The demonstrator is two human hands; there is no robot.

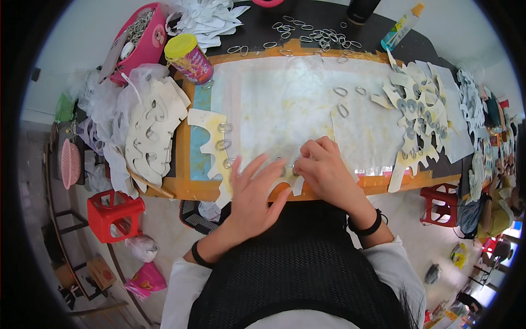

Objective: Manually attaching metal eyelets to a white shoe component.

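My left hand (253, 193) lies flat with fingers spread on a white cut-out piece (285, 181) at the near edge of the work board (186, 186). My right hand (324, 171) is curled beside it, its fingertips pinching a small metal oval ring (296, 165) down onto that same piece. To the left lies another white cut-out piece (211, 140) with three rings (223, 145) set along its edge. Loose rings (342, 109) lie on the clear, yellow-stained sheet (285, 104) covering the board.
A stack of white cut-outs (150, 134) sits at the left, and finished pieces (419, 109) pile up at the right. Behind the board are scattered rings (312, 34), a pink container (143, 38), a yellow-lidded jar (189, 57) and a glue bottle (402, 24). Red stools (112, 214) stand below.
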